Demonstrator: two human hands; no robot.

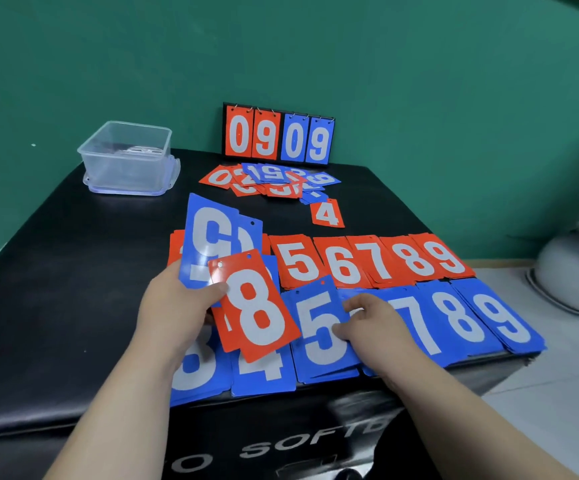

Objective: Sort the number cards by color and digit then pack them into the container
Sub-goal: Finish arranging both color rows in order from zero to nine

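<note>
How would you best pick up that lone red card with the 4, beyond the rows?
The red number 4 card lies flat and thin on the black padded tabletop, so I'd come from above at its near short edge, lift that with a fingertip, then pinch. That edge is free; the far end sits close to the pile of red and blue cards.

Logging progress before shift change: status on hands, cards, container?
Left hand grips fanned cards, red 8 on top. Right hand on blue 5 card, grip unclear. Container not yet packed; unsorted heap by scoreboard.
</note>
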